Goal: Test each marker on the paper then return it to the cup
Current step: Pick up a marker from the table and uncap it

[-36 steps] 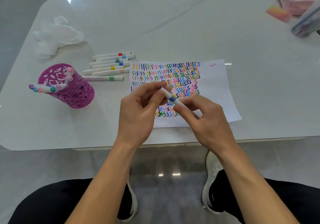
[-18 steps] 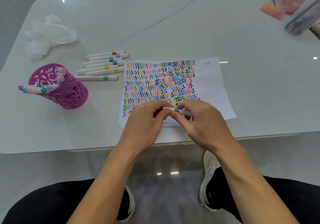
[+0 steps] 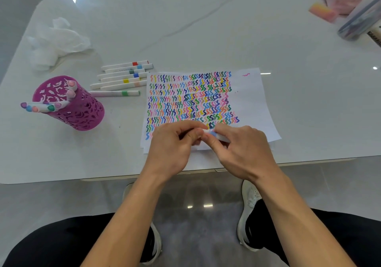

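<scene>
You hold the blue-banded marker (image 3: 214, 135) between both hands, just above the near edge of the paper (image 3: 249, 101). Its long axis runs roughly 9 to 3 o'clock, the right end dipping slightly toward you. Your left hand (image 3: 173, 145) has its fingers curled and pinches the left end. Your right hand (image 3: 243, 149) pinches the barrel beside the blue band. I cannot tell whether the cap is seated. The magenta perforated cup (image 3: 82, 114) lies at about 10 o'clock from your fingers, well apart, so your left hand is the nearer one to carry the marker there, passing in front of the loose markers (image 3: 121, 77).
</scene>
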